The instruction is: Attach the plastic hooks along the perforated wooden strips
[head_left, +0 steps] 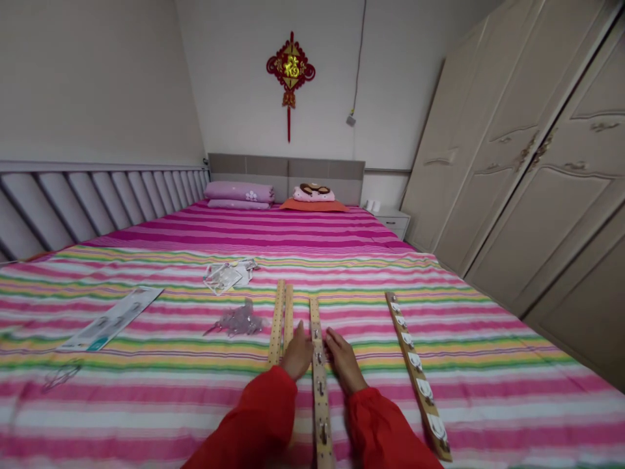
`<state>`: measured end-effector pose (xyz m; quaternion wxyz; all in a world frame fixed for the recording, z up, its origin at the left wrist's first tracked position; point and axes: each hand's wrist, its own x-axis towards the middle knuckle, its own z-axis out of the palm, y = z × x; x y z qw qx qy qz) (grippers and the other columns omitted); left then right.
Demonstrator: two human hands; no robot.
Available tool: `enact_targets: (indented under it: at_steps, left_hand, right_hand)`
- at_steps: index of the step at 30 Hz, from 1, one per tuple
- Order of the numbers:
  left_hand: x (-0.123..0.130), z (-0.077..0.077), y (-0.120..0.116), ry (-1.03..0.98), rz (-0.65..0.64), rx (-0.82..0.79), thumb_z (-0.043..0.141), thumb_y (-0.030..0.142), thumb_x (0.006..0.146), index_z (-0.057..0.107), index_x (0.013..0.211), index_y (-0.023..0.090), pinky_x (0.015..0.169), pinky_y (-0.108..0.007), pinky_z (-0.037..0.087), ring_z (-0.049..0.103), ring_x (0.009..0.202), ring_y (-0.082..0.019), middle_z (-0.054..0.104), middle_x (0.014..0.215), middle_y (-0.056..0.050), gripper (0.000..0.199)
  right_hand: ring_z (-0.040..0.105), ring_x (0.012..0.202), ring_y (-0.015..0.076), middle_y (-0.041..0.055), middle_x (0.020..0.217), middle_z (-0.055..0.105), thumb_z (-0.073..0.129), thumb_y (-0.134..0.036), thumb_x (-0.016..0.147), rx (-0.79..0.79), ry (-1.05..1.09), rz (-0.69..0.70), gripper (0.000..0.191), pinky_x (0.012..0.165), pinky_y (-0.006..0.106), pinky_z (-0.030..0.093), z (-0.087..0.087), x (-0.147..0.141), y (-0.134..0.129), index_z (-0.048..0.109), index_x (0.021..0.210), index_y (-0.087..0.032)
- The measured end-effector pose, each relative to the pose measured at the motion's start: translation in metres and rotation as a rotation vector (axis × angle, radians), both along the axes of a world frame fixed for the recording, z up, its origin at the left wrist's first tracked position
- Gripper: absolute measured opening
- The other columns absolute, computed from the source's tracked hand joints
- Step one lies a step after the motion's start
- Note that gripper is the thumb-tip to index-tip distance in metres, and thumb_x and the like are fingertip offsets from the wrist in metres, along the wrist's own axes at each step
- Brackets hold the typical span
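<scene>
A long wooden strip (319,407) with several metal hooks along it lies lengthwise on the striped sheet between my hands. My left hand (297,353) is at its left edge, thumb raised and apart from the other fingers, which are partly hidden. Across from it, my right hand (346,359) lies by the right edge with fingers stretched toward a metal hook (319,357). Neither hand visibly grasps anything. Just left of my left hand are two bare wooden strips with holes, an outer strip (277,322) and an inner strip (288,312), side by side.
On the right lies a wooden strip with white hooks (415,361). Left of my hands are a clear bag of small parts (240,320), more small packets (232,273), a long flat package (114,319) and a crumpled clear wrapper (63,373). Bedding (239,192) is by the headboard.
</scene>
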<state>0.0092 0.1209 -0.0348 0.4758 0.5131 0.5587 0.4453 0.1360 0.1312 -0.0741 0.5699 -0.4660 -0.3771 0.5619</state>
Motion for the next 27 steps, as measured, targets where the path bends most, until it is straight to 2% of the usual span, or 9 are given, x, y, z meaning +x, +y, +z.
enact_targets:
  at_steps: [3,5,7,10,12,14,20,25,27]
  left_hand:
    - [-0.028,0.006,-0.016,0.037,0.016,0.039,0.06,0.021,0.067,0.051,0.126,0.016,0.087,-0.032,0.049,0.063,0.103,-0.023,0.068,0.108,-0.015,0.06]
    - [-0.063,0.011,-0.023,0.065,0.069,0.15,0.06,0.028,0.068,0.061,0.112,0.021,0.087,-0.034,0.048,0.063,0.102,-0.023,0.07,0.106,-0.011,0.044]
    - [-0.107,0.014,-0.026,0.149,0.225,0.234,0.058,0.036,0.068,0.065,0.099,0.02,0.084,-0.035,0.049,0.063,0.096,-0.024,0.07,0.101,-0.009,0.036]
    - [-0.174,0.011,-0.025,0.361,0.586,0.262,0.055,0.043,0.065,0.064,0.092,0.017,0.076,-0.036,0.049,0.062,0.083,-0.024,0.068,0.09,-0.009,0.039]
    - [-0.209,0.004,-0.022,0.559,0.708,0.259,0.053,0.042,0.064,0.063,0.088,0.017,0.077,-0.036,0.048,0.06,0.081,-0.024,0.066,0.083,-0.008,0.037]
    - [-0.23,-0.003,-0.019,0.701,0.74,0.257,0.055,0.042,0.061,0.063,0.088,0.015,0.077,-0.037,0.048,0.059,0.079,-0.025,0.065,0.081,-0.009,0.038]
    - [-0.239,-0.003,-0.014,0.722,0.649,0.2,0.051,0.042,0.062,0.063,0.075,0.017,0.074,-0.035,0.047,0.061,0.078,-0.026,0.066,0.076,-0.009,0.03]
    - [-0.23,0.028,-0.027,0.498,0.771,0.136,0.056,0.046,0.058,0.062,0.069,0.02,0.071,-0.034,0.046,0.061,0.075,-0.024,0.067,0.071,-0.005,0.029]
    - [-0.222,0.045,-0.035,0.377,0.747,0.161,0.06,0.046,0.055,0.064,0.07,0.019,0.075,-0.034,0.047,0.061,0.078,-0.023,0.068,0.073,-0.004,0.031]
  right_hand:
    - [0.06,0.062,0.0171,0.0029,0.073,0.069,0.073,-0.043,0.062,0.005,0.022,-0.011,0.047,0.059,0.029,0.048,-0.005,0.003,-0.009,0.07,0.1,-0.017]
    - [0.061,0.063,0.0173,0.0029,0.074,0.069,0.074,-0.042,0.061,-0.005,0.054,-0.019,0.045,0.061,0.029,0.049,-0.005,0.004,-0.013,0.07,0.098,-0.018]
    - [0.061,0.063,0.0174,0.0027,0.073,0.069,0.076,-0.042,0.06,-0.007,0.076,-0.022,0.043,0.062,0.03,0.05,-0.005,0.005,-0.013,0.07,0.095,-0.018]
    - [0.062,0.062,0.018,0.0029,0.071,0.068,0.078,-0.042,0.057,0.006,0.102,-0.034,0.043,0.061,0.031,0.051,-0.006,0.005,-0.013,0.071,0.092,-0.018]
    - [0.062,0.062,0.0181,0.0028,0.07,0.068,0.079,-0.042,0.056,0.008,0.11,-0.045,0.043,0.061,0.031,0.052,-0.007,0.006,-0.013,0.07,0.091,-0.018]
    - [0.062,0.062,0.0179,0.0025,0.07,0.068,0.079,-0.042,0.056,0.004,0.103,-0.051,0.042,0.061,0.031,0.052,-0.007,0.006,-0.013,0.07,0.091,-0.019]
    - [0.062,0.061,0.0171,0.0022,0.069,0.069,0.079,-0.039,0.057,0.004,0.117,-0.048,0.04,0.062,0.031,0.052,-0.002,0.008,-0.016,0.07,0.09,-0.018]
    - [0.061,0.058,0.0162,0.0019,0.068,0.068,0.08,-0.038,0.055,-0.011,0.164,-0.064,0.041,0.058,0.03,0.05,0.001,0.008,-0.017,0.069,0.089,-0.017]
    - [0.06,0.056,0.0152,0.0015,0.066,0.068,0.08,-0.038,0.054,-0.017,0.187,-0.063,0.041,0.056,0.028,0.049,0.001,0.007,-0.016,0.068,0.088,-0.016]
